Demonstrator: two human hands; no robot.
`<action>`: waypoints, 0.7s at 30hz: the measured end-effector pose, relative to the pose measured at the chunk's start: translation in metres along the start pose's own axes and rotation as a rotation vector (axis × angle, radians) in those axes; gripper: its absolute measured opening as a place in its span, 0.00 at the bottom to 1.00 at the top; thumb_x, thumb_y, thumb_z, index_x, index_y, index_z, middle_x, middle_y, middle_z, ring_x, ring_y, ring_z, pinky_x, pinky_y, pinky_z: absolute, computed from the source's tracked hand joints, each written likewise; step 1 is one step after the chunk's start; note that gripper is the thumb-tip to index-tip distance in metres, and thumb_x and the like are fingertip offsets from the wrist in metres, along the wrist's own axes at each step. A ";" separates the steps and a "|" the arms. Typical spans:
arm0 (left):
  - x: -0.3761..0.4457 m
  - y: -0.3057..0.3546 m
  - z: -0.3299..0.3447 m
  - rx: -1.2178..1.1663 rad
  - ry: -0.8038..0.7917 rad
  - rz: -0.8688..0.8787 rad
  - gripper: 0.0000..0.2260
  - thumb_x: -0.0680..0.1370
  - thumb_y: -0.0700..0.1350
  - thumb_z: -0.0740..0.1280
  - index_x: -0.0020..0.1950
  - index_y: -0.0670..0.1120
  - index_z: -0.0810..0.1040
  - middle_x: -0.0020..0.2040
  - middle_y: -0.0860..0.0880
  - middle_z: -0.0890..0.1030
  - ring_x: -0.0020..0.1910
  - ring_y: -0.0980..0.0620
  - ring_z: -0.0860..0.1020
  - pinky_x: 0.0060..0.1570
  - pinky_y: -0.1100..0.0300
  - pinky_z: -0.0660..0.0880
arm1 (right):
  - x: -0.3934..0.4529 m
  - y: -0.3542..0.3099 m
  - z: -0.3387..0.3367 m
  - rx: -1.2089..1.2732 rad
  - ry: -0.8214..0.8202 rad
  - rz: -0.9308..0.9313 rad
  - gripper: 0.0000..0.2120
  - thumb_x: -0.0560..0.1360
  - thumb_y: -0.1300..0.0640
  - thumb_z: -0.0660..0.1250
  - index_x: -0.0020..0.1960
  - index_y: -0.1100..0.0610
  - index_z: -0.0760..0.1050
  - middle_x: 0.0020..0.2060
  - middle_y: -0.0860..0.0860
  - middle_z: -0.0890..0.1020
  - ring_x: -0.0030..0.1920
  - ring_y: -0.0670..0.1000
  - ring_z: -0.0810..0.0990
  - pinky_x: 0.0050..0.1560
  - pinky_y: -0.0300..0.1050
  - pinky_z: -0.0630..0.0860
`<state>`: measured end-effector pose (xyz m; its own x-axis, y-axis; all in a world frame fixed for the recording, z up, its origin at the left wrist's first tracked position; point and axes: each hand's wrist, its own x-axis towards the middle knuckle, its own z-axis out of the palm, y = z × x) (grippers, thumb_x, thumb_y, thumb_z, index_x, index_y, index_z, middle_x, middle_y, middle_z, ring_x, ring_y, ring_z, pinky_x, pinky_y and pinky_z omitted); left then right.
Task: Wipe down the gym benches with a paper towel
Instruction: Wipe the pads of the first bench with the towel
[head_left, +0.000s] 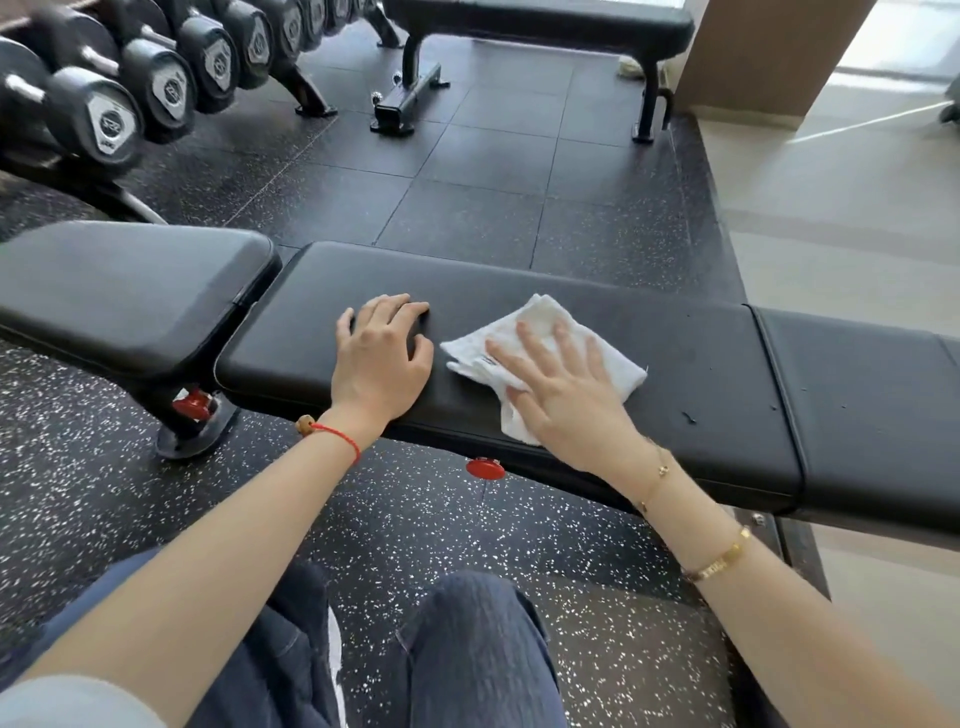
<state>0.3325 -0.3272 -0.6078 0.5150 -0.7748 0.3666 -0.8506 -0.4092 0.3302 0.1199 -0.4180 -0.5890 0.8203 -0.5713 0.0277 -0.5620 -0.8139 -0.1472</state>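
My right hand (563, 382) lies flat, fingers spread, pressing the white paper towel (540, 358) onto the black bench pad (675, 364). My left hand (382, 358) rests empty on the same pad just beside the towel, fingers slightly curled. Beyond the pad stand a second bench (540, 23) and a dumbbell rack (156, 78); a red knob (485, 467) sits under the pad's near edge.
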 end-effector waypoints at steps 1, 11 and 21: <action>0.000 -0.001 0.000 0.000 -0.001 0.003 0.18 0.78 0.47 0.61 0.68 0.51 0.74 0.69 0.50 0.74 0.72 0.51 0.67 0.74 0.45 0.56 | -0.012 0.008 -0.001 0.002 -0.005 -0.005 0.25 0.82 0.44 0.45 0.78 0.36 0.47 0.80 0.45 0.47 0.79 0.58 0.41 0.77 0.61 0.40; -0.001 0.007 0.000 -0.016 0.011 -0.029 0.18 0.77 0.45 0.61 0.67 0.49 0.75 0.70 0.48 0.74 0.72 0.49 0.67 0.74 0.43 0.56 | 0.063 0.044 -0.016 -0.118 -0.022 0.294 0.25 0.83 0.46 0.47 0.79 0.43 0.50 0.79 0.51 0.52 0.78 0.63 0.49 0.72 0.67 0.51; -0.002 0.003 -0.003 -0.009 -0.014 -0.004 0.19 0.78 0.47 0.61 0.69 0.49 0.74 0.71 0.48 0.73 0.73 0.49 0.67 0.75 0.44 0.56 | -0.030 0.039 -0.001 -0.037 0.043 0.187 0.26 0.82 0.46 0.49 0.78 0.36 0.47 0.80 0.46 0.49 0.79 0.57 0.44 0.76 0.59 0.42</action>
<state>0.3290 -0.3256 -0.6045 0.5172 -0.7797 0.3530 -0.8473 -0.4085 0.3394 0.0734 -0.4327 -0.5944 0.6960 -0.7166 0.0455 -0.7087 -0.6957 -0.1172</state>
